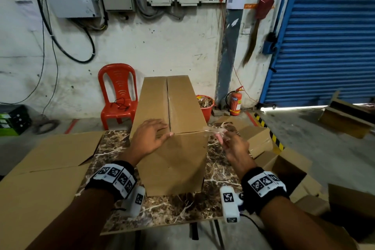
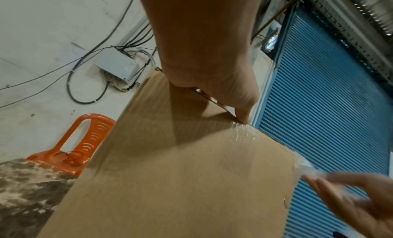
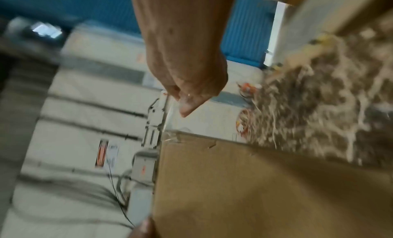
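Head view: cardboard box (image 1: 174, 160) stands on marble-patterned table (image 1: 162, 209), top flaps closed. At the near top edge the left hand (image 1: 149, 138) lies flat, fingers straight and spread, gripping nothing. Just off the near right corner, the right hand (image 1: 233, 146) pinches a strip of clear tape (image 1: 211, 131) between thumb and fingertips; the strip spans from corner to fingers. Flat cardboard sheets (image 1: 50, 158) lie left of the box.

Right hand (image 2: 351, 204) smeared by motion and cut off at the left-wrist view's corner, clear tape (image 2: 244, 134) faint.
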A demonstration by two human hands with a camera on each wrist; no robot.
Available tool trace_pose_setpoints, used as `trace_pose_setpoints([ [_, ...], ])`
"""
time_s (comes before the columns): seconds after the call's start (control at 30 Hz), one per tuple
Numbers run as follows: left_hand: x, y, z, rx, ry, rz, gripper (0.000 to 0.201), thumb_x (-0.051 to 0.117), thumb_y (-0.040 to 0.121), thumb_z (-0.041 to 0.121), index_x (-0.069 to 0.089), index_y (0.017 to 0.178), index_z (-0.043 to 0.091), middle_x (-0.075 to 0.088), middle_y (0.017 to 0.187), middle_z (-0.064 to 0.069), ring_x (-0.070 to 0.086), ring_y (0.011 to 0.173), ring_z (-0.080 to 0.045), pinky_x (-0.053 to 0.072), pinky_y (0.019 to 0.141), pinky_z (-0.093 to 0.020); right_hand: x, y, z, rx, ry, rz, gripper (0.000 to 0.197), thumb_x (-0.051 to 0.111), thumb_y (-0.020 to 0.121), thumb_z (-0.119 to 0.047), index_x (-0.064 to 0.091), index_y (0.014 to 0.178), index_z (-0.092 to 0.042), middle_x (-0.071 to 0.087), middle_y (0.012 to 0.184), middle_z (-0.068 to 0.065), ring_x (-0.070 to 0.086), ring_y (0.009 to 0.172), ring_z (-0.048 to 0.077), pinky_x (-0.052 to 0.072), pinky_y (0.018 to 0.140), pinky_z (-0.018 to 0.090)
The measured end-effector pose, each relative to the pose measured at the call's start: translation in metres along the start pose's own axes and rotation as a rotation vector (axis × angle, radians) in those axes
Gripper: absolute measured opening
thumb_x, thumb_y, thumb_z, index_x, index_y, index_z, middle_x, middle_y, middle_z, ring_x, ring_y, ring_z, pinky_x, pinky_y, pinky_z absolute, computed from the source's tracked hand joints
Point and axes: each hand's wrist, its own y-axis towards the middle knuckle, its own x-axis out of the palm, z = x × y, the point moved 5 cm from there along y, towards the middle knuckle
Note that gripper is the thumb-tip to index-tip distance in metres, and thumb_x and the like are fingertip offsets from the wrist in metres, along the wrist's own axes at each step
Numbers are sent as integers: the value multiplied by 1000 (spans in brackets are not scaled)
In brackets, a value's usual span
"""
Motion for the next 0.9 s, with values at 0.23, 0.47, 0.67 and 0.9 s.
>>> trace_pose_setpoints([
  [0.23, -1, -3, -4, -38, -3, -9, 78, 33, 77, 81, 64, 127, 28, 55, 140, 4, 46, 131, -19, 33, 109, -37, -26, 11, 16, 179, 196, 174, 30, 58, 92, 1, 56, 121, 9, 58, 120, 26, 60, 100, 23, 58, 81, 26],
  [0.47, 1, 0, -3, -55, -16, -26, 79, 35, 76, 80, 63, 127, 27, 55, 140, 4, 45, 131, -18, 34, 109, -37, -19, 5, 4, 143, -55, 114, 22, 44, 89, -6, 60, 103, 1, 65, 97, 19, 65, 80, 30, 57, 85, 45],
  [0.67, -2, -2, 1, -84, -31, -34, 80, 36, 75, 80, 62, 128, 26, 53, 141, 6, 44, 132, -17, 36, 110, -42, 21, -14, 10, 98, -269, -220, 26, 35, 100, -28, 60, 100, -20, 66, 100, 6, 61, 95, 23, 48, 80, 42],
  [0.9, -3, -3, 3, -95, -48, -22, 78, 40, 74, 79, 65, 125, 26, 56, 139, 8, 46, 130, -13, 35, 108, -33, 28, -4, 0, -376, -525, -7, 19, 73, 86, -17, 58, 97, -19, 68, 102, 9, 67, 92, 29, 57, 81, 45],
])
